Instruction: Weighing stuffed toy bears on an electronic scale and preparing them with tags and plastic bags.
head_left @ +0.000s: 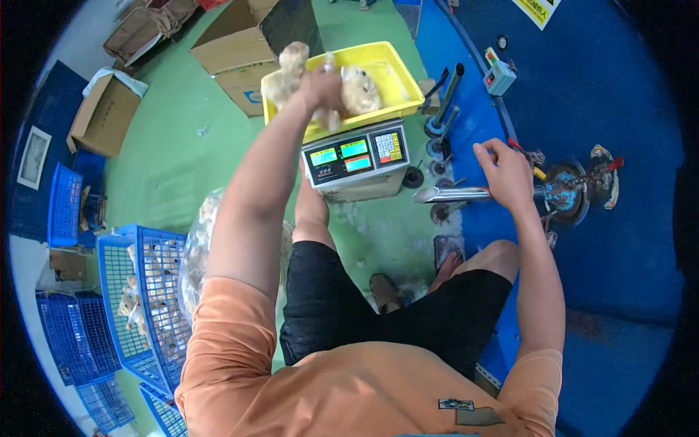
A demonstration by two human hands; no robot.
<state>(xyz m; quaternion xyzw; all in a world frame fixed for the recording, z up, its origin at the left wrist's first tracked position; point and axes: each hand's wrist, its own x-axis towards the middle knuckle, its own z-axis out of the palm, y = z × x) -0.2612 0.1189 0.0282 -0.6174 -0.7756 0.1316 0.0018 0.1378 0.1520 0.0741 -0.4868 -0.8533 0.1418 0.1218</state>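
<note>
Touching plush toy in yellow tray; can't tell if my left grip closed. Likely light, squashy: hold mid-body. Right grip loosely open.

A cream plush toy is covered in part by the blurred left hand over a shallow yellow plastic tray; whether it is gripped cannot be told. A second pale plush piece is contained in the tray, which is supported by a grey electronic scale with lit displays. The right hand is held, fingers loosely bent, at a slant-cut shiny metal tube projecting from a blue machine.
</note>
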